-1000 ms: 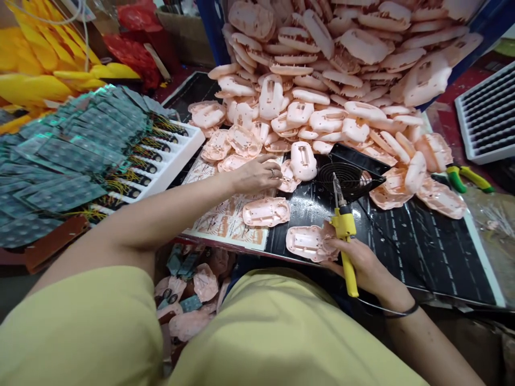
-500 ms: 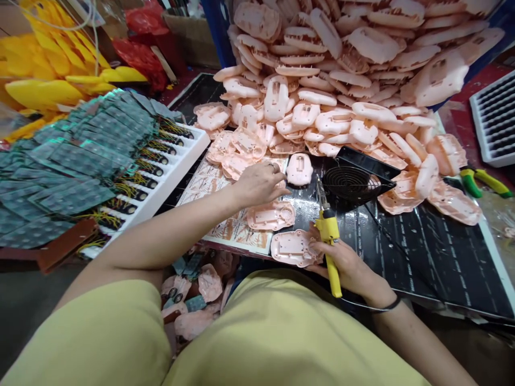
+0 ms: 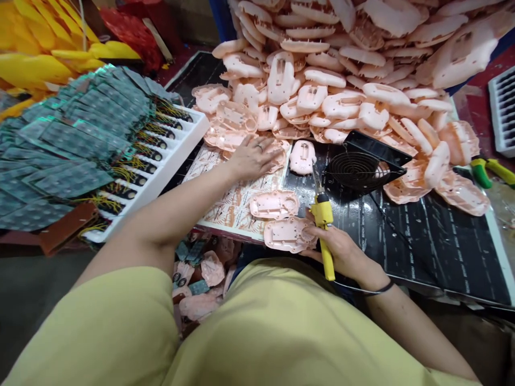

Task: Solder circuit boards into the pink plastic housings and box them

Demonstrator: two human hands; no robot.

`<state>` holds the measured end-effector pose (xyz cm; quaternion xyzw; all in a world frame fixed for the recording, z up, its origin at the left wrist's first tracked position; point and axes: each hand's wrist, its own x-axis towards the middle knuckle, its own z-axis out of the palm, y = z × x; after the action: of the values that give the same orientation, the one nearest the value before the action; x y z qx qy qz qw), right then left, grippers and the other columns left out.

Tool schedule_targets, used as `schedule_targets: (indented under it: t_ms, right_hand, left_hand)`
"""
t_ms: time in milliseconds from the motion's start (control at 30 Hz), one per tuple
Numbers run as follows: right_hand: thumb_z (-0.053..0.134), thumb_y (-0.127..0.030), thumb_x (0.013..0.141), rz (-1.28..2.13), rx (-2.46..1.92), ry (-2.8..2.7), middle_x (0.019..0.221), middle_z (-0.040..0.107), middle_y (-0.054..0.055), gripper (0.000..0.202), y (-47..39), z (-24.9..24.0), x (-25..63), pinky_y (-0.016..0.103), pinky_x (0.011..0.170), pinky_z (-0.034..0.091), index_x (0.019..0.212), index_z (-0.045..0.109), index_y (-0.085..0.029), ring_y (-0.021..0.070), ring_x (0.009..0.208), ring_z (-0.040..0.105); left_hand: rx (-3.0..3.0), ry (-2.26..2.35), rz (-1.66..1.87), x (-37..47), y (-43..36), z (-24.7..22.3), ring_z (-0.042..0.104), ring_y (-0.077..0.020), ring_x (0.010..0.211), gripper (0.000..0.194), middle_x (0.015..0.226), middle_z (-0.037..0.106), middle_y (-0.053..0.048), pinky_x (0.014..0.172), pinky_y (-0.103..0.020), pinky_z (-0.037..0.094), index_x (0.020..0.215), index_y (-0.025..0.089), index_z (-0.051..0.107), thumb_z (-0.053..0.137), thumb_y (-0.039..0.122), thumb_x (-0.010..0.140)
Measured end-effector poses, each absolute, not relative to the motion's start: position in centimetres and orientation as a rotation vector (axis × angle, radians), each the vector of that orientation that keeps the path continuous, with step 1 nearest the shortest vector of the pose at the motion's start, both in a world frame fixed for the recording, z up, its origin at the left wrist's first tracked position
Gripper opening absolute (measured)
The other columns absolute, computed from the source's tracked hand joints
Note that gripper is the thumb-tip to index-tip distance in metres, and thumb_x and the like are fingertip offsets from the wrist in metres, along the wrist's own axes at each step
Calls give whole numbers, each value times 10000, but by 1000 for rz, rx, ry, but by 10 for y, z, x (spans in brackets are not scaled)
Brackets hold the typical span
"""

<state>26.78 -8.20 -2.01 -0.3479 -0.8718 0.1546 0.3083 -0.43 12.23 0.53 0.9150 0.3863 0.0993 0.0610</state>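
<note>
Filling a blue bin (image 3: 219, 21) at the back, pink shells (image 3: 308, 46) sat in a big heap and lay over the worktop (image 3: 406, 246) too. On the left, a white foam tray (image 3: 177, 153) held black round parts (image 3: 148, 168) with thin, curly wires (image 3: 112, 201). Flat green boards (image 3: 80, 139) leaned on each other in a bumpy stack beside them. Another white tray (image 3: 505, 149), far right, had rows of dark slots. Lower down, past the front edge, more shells (image 3: 212, 268) lay with green boards, maybe in a box, but it was too dim to be sure.

The right hand (image 3: 341, 249) had its grip curled tight around a yellow soldering iron (image 3: 322, 213) with a thin metal tip. Its fingers also held a hollow pink shell (image 3: 281, 235) at the front of the worktop. A loose shell (image 3: 273, 205) lay just behind that one.

The left hand (image 3: 251, 159) had its grip spread wide over a thin pink shell (image 3: 280, 161). I could not tell if they touched. A black fan (image 3: 358, 169) with wire rings lay near the tip.
</note>
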Motion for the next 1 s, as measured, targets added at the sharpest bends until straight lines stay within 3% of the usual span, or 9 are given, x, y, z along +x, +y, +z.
schedule_targets:
  t_ms: [167,300,400,567,800,1000]
  right_hand:
    - [690,-303,844,492,-935,-2252,1240,625,129,521,-82,-23,267,393,921,565,1293,437,-226,249,1170,611]
    - [695,-311,840,567,-907,-2253,1269,612,134,527,-81,-23,265,379,904,569,1291,435,-234,237,1129,631]
    - [694,-319,840,514,-902,-2293,1228,633,134,515,-76,-19,262,432,935,553,1282,447,-225,258,1148,617]
    - [713,-290,824,414,-905,-2276,1120,666,126,506,-78,-12,264,471,945,543,1260,471,-206,279,1186,592]
    - [677,-155,835,375,-806,-2335,1099,680,120,415,-82,-20,259,366,892,570,1221,527,-170,235,1102,635]
    - [635,-162,863,296,-804,-2394,1091,690,116,383,-74,-26,268,361,862,576,1234,540,-176,241,1086,649]
  left_hand:
    - [2888,1277,198,4,113,23,414,-265,1311,490,1498,407,-88,1108,-438,271,1438,203,432,369,405,996]
    - [2883,1236,-20,6,90,13,453,-282,1292,473,1470,452,-97,1053,-419,345,1426,266,471,353,450,1007]
    - [2796,1280,29,4,81,1,431,-294,1321,444,1470,462,-104,1077,-458,321,1365,270,548,330,441,1018]
    - [2832,1106,419,-5,53,0,406,-257,1367,411,1469,465,-130,1112,-489,284,1346,217,556,365,357,1010]
    - [2806,883,-82,-10,21,13,276,-281,1455,557,1579,286,-108,1179,-494,150,1464,256,421,443,497,962]
    - [2859,926,43,-2,22,-5,280,-294,1450,562,1568,301,-143,1167,-551,142,1459,243,429,454,490,954]
